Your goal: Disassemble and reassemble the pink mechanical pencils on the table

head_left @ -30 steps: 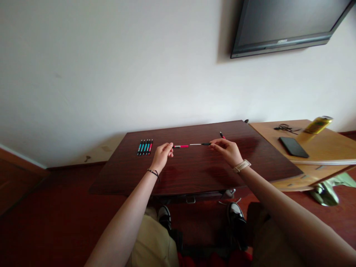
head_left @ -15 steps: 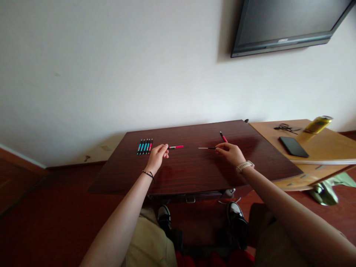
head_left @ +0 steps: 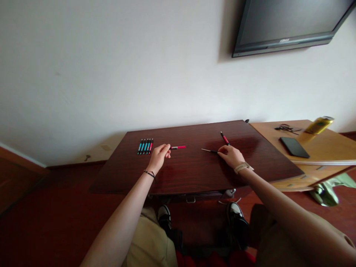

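My left hand (head_left: pixel 160 157) pinches a pink pen barrel (head_left: pixel 179 147) that points right above the dark wooden table (head_left: pixel 189 174). Between the thumb and fingers of my right hand (head_left: pixel 231 155) is a thin pen part (head_left: pixel 209 150), black at the held end with a pale, narrow tip pointing left. A pink and black pen (head_left: pixel 225 138) lies just beyond my right hand. To the left of my left hand, several blue pens (head_left: pixel 142 147) lie side by side in a row, with a pink pen (head_left: pixel 150 147) at the row's right end.
On the lighter wooden cabinet (head_left: pixel 328 148) at the right are a black phone (head_left: pixel 294 147), a dark cable (head_left: pixel 287 128) and a yellow can (head_left: pixel 319 125). A television (head_left: pixel 289 26) hangs on the wall. Green cloth (head_left: pixel 326 193) lies on the floor.
My right hand has moved slightly right and down, and the thin part in it now tilts, lower at the held end. More of the loose pen shows. My left hand is nearly unmoved.
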Motion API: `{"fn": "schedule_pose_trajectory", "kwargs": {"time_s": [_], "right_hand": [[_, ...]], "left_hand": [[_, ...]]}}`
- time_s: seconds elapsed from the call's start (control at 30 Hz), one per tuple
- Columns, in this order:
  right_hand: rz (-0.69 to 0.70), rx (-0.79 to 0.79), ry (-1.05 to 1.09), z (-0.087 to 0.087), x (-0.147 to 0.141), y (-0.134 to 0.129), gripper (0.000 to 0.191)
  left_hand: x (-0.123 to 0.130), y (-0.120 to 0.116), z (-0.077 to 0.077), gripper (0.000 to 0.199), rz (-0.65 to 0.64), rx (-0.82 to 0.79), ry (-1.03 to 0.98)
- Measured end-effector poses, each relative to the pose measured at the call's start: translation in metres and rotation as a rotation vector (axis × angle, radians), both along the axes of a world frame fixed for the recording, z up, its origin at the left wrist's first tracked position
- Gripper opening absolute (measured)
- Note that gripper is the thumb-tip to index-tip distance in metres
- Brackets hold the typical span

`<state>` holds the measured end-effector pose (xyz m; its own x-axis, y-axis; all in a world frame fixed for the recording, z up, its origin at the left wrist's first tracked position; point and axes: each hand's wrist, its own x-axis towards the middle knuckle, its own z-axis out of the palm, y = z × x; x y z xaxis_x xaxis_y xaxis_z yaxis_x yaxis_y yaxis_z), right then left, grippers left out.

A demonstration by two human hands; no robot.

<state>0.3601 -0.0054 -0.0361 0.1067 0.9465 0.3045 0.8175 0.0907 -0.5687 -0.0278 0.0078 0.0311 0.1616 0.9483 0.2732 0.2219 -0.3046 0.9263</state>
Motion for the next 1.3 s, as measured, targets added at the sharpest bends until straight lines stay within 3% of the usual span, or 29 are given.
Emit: {"fn": "schedule_pose_trajectory", "kwargs": {"time_s": [0.23, 0.37, 0.47, 0.53, 0.67, 0.87, 1.3], "right_hand": [[0.026, 0.044, 0.042, 0.003, -0.006, 0.001, 0.018], [0.125, 0.016, 0.411, 0.014, -0.023, -0.001, 0.023], [0.252, -0.253, 0.954, 0.025, -0.043, -0.006, 0.027], [0.356, -0.518, 1.27, 0.033, -0.055, -0.011, 0.032], [0.409, -0.836, 1.598, 0.047, -0.074, -0.014, 0.045], [0.373, -0.918, 1.746, 0.049, -0.089, -0.008, 0.05], [0.355, -0.931, 1.794, 0.046, -0.092, -0.006, 0.043]], "left_hand": [[0.005, -0.003, 0.003, 0.045, -0.007, -0.007, 0.004], [0.01, -0.002, 0.004, 0.045, -0.02, -0.01, 0.01], [0.015, -0.002, 0.004, 0.045, -0.032, -0.009, 0.027], [0.019, -0.002, 0.005, 0.045, -0.038, -0.004, 0.05], [0.027, -0.004, 0.006, 0.046, -0.048, 0.014, 0.126], [0.037, -0.005, 0.007, 0.047, -0.063, 0.049, 0.21], [0.037, -0.004, 0.008, 0.047, -0.052, 0.078, 0.274]]}}
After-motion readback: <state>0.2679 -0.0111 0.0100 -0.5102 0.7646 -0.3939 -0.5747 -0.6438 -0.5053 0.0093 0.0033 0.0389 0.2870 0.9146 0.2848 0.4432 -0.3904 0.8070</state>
